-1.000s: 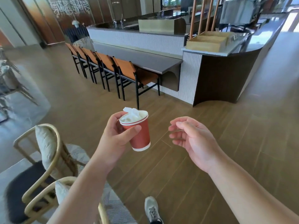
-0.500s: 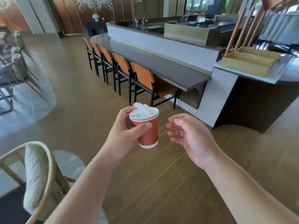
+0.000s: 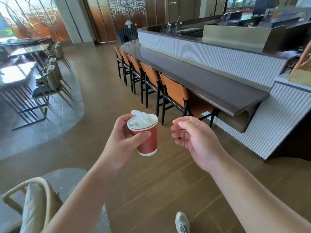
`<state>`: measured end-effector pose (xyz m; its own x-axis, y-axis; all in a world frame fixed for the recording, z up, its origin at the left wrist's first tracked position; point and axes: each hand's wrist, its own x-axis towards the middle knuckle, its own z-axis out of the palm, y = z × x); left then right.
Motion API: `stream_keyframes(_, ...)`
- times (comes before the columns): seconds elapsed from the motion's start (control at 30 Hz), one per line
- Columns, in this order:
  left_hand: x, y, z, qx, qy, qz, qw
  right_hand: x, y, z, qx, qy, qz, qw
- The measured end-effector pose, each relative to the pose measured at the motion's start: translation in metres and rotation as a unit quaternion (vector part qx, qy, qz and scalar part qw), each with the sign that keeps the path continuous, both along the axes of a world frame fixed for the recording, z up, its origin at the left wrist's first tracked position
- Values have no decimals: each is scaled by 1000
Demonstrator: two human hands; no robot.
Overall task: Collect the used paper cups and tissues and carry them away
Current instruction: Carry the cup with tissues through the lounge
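Note:
A red paper cup (image 3: 148, 140) with a white rim is held upright in front of me, above the wooden floor. Crumpled white tissue (image 3: 140, 117) fills its top and pokes over the rim. My left hand (image 3: 122, 140) grips the cup from the left, thumb across its front. My right hand (image 3: 195, 140) hovers just right of the cup, apart from it, palm turned inward, fingers loosely curled and holding nothing.
A long dark bar counter (image 3: 210, 84) with a row of orange-backed chairs (image 3: 173, 91) runs ahead on the right. Dining tables and chairs (image 3: 45, 81) stand at the left. A rattan chair with a cushion (image 3: 33, 204) is at the bottom left. My shoe (image 3: 182, 222) shows below.
The view has swung left and moved along the bar; more dining tables appear at the left. Both hands keep the same pose, with the cup still in the left.

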<state>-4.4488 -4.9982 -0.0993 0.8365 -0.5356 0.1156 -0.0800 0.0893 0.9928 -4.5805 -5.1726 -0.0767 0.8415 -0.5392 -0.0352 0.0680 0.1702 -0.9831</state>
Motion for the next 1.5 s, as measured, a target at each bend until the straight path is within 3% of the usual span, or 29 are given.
stream_keyframes(0.37,189,-149,37,-4,-24,56,998,207,-153,26,32,-25,68,997)
stream_keyframes(0.77,385,-119,9,-12,-4,140,990,433,-148,-5,25,29,166,985)
stream_keyframes(0.97,539,-115,-5,-39,29,133,990,585,-144,-17,11,60,131,989)
stream_keyframes(1.17,681,-104,15,-47,25,96,994,741,-123,17,-11,29,138,990)
stream_keyframes(1.5,854,-110,11,-41,17,111,993,905,-127,12,11,18,147,989)
